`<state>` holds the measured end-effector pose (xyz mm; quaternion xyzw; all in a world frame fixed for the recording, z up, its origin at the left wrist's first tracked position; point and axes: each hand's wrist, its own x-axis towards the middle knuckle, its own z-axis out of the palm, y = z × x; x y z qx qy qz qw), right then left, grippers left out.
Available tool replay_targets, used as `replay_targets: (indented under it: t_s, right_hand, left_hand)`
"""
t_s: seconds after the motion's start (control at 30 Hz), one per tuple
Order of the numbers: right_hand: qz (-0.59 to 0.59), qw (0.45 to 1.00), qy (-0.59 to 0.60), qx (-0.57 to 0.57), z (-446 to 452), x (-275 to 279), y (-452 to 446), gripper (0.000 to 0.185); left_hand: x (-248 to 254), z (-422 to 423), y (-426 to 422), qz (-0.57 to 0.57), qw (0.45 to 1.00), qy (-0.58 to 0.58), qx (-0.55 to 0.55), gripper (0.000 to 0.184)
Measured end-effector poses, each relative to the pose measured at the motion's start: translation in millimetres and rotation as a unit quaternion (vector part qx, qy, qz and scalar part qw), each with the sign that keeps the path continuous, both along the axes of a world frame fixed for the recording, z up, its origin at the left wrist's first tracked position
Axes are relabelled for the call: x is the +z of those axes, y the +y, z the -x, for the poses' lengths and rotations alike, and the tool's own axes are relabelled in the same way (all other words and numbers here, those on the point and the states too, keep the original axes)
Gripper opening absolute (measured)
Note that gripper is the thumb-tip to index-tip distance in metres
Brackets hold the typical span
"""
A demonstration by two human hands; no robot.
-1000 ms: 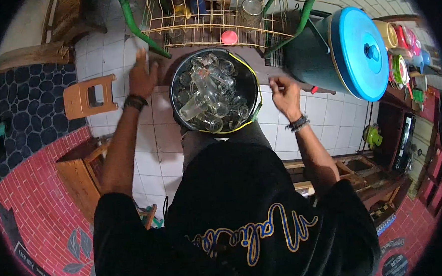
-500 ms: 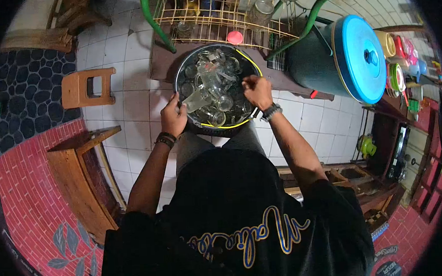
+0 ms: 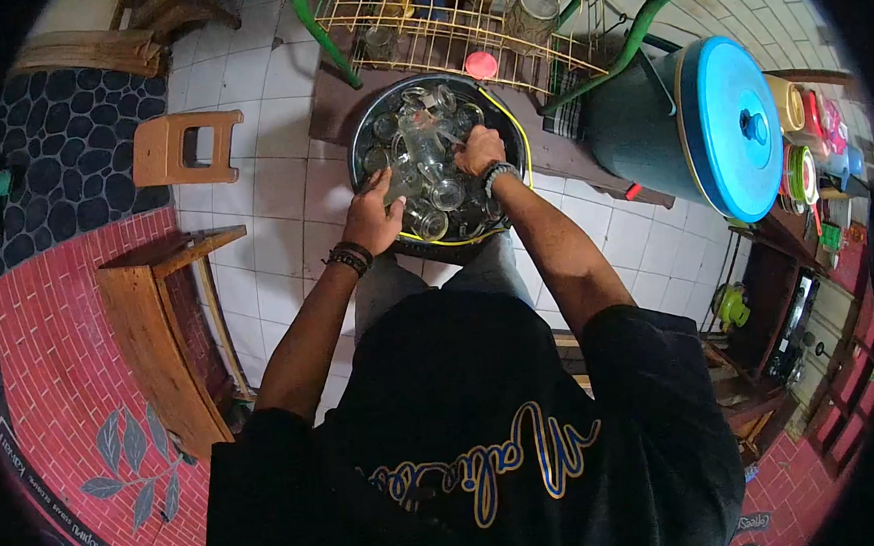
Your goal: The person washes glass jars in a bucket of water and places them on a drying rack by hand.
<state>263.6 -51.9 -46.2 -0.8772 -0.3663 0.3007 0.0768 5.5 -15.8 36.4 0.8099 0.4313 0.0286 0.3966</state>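
A dark bucket full of clear glasses and jars stands in front of my knees, with a yellow strip along its rim. My left hand is at the bucket's lower left, its fingers over a glass lying on the pile; how firmly they touch it is unclear. My right hand reaches inside the right part of the bucket with curled fingers against the glasses. What those fingertips hold, if anything, is hidden.
Beyond the bucket is a wire rack with glass jars and a pink lid. A large bin with a blue lid stands at the right. A brown stool and a wooden bench are at the left.
Both hands have come inward from either side of the bucket. The left has moved right onto the glasses, and the right has gone left into the bucket. The view has shifted slightly.
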Motion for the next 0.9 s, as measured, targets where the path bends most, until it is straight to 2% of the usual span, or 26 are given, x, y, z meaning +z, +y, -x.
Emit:
replay_targets:
  t_s: [0.07,0.27,0.33,0.4,0.47,0.5,0.53,0.6,0.67,0.73,0.77,0.9]
  right_hand:
    - [0.048,0.997,0.050,0.017,-5,-1,4,0.057]
    - [0.054,0.997,0.055,0.016,-18,10,4,0.057]
    - [0.054,0.994,0.092,0.005,-24,14,1,0.059]
    - [0.021,0.997,0.076,-0.021,-23,19,-5,0.058]
    - [-0.019,0.996,0.086,-0.031,-27,27,-7,0.045]
    - [-0.024,0.978,0.195,-0.071,-29,46,-8,0.036]
    - [-0.025,0.978,0.195,-0.073,-32,38,-10,0.036]
    - [-0.034,0.954,0.272,-0.124,-38,20,-15,0.033]
    - [-0.029,0.955,0.261,-0.136,-39,57,-23,0.033]
    - [-0.058,0.976,0.179,-0.114,-46,74,-34,0.034]
    - [-0.094,0.989,0.073,-0.089,-47,69,-42,0.034]
    - [-0.133,0.982,0.126,-0.052,-72,87,-71,0.031]
  left_hand:
    - [0,0,1,0.029,0.999,0.014,0.008,0.064]
    - [-6,5,2,0.020,1.000,0.011,0.003,0.064]
    - [-7,5,3,0.018,1.000,0.004,0.002,0.063]
    - [-8,6,3,0.017,1.000,-0.002,0.000,0.062]
    - [-9,6,4,0.010,1.000,-0.013,-0.003,0.061]
    - [-8,4,5,0.010,1.000,-0.013,-0.004,0.061]
    - [-8,3,6,0.011,1.000,-0.005,-0.002,0.061]
    - [-7,2,6,0.014,1.000,0.004,-0.001,0.060]
    - [-7,2,7,0.002,1.000,-0.003,-0.002,0.059]
    - [-8,2,8,0.006,1.000,0.008,-0.001,0.058]
    - [-8,2,9,0.007,1.000,0.016,0.002,0.057]
    - [-8,7,9,0.030,0.998,0.046,0.009,0.062]
